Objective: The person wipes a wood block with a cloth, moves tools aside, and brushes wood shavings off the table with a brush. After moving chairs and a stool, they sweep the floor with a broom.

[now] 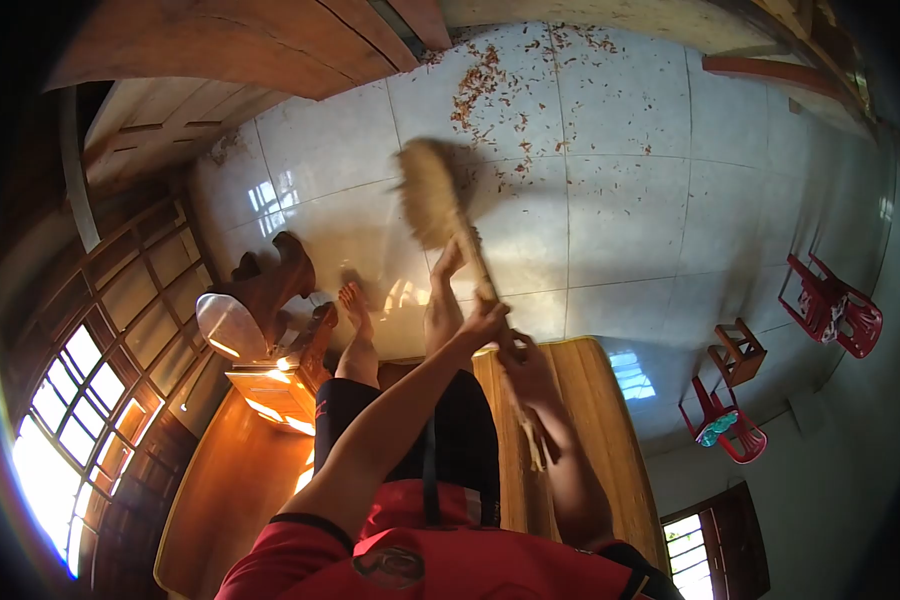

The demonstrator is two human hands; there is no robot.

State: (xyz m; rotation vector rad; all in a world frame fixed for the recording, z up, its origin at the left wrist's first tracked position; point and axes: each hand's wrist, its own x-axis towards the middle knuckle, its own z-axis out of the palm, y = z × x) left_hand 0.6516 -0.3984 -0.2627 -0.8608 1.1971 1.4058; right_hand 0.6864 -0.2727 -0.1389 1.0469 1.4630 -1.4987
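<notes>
A straw broom [428, 195] with a long light handle is held across the front of my body, its head blurred over the tiled floor [620, 230]. My left hand [485, 322] is closed around the handle, nearer the broom head. Lower on the same handle, my right hand [526, 362] is wrapped round it, and the handle's end sticks out past that wrist. Brown shavings [480, 90] lie scattered on the tiles beyond the broom head, denser at the upper middle.
A wooden bench [570, 400] is close at my right. Wooden furniture [280, 290] stands at the left beside my bare feet. Two red plastic chairs [835, 305] and a small wooden stool [738, 352] are at the right. Large wooden pieces [230, 40] line the far edge.
</notes>
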